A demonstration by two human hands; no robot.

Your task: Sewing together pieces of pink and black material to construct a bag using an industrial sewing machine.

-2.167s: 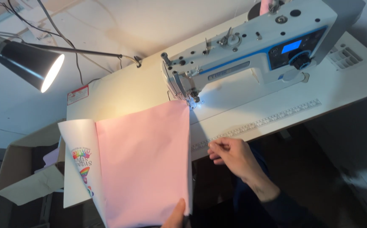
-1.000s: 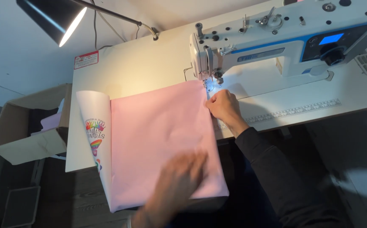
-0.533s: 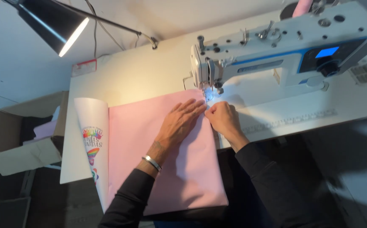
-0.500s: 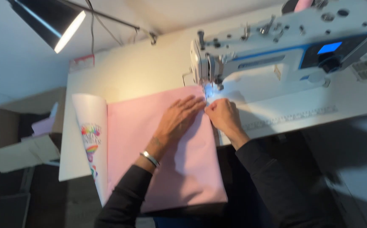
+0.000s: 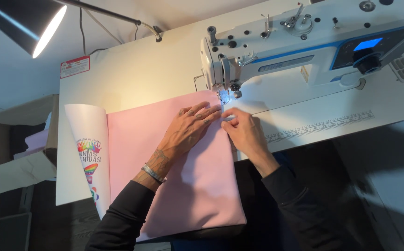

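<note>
A black cone-shaped desk lamp (image 5: 23, 22) shines above my white worktop (image 5: 132, 69). An open brown cardboard box (image 5: 11, 153) sits off its left edge. A red-and-white sticker (image 5: 75, 66) marks the far corner.

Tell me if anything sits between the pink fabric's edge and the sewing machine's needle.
Nothing visible does. The pink fabric already reaches the needle area, its corner lying under the machine head. The left hand lies flat on the fabric and the right hand pinches its edge just beside the needle.
</note>
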